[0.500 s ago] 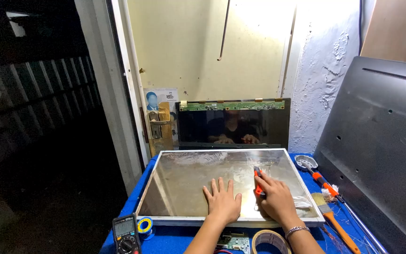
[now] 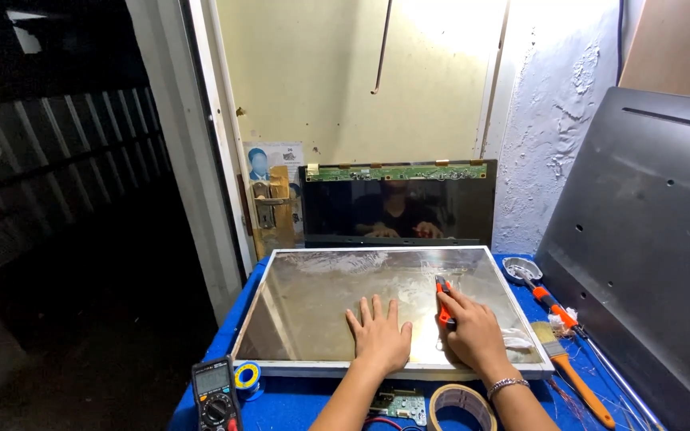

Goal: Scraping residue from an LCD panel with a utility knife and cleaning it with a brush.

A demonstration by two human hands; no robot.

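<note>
Far left is dark; only faint slats of a shutter (image 2: 57,160) show. At the bottom edge a multimeter (image 2: 216,397) is cut off, with a small tape roll (image 2: 247,375) just beside it. The shiny flat panel (image 2: 321,303) lies on the blue table (image 2: 297,403), its surface smeared and glary. Your left hand (image 2: 379,335) rests flat on the panel, fingers spread, holding nothing. Below it a small circuit board (image 2: 403,405) is half hidden by your forearm. Your right hand (image 2: 473,331) is closed around an orange cutter (image 2: 443,299), tip on the panel; the blade is too small to make out. Right of it: tape ring (image 2: 461,405), cut off; paintbrush (image 2: 565,363); orange-handled screwdriver (image 2: 549,299); grey back cover (image 2: 648,239), partly out of view.
</note>
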